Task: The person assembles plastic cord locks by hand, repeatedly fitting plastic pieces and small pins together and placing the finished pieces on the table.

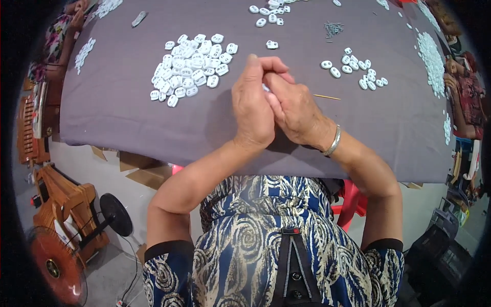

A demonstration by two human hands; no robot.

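Above the near part of the cloth, my left hand (253,105) and my right hand (296,107) are clasped together with fingers closed. A sliver of a small white plastic piece (265,88) shows between them; most of it is hidden. Left of the hands lies a heap of white two-hole cord locks (189,66). A single cord lock (272,45) sits just beyond my fingers. To the right is a looser group of small white two-hole pieces (353,64). A thin yellow stick (327,96) lies beside my right hand.
A grey-purple cloth (128,110) covers the table. Small grey spring-like parts (334,29) are piled at the back right. More white pieces (430,64) spread along the right edge, near another person's hand (450,84). A fan (56,266) stands on the floor at left.
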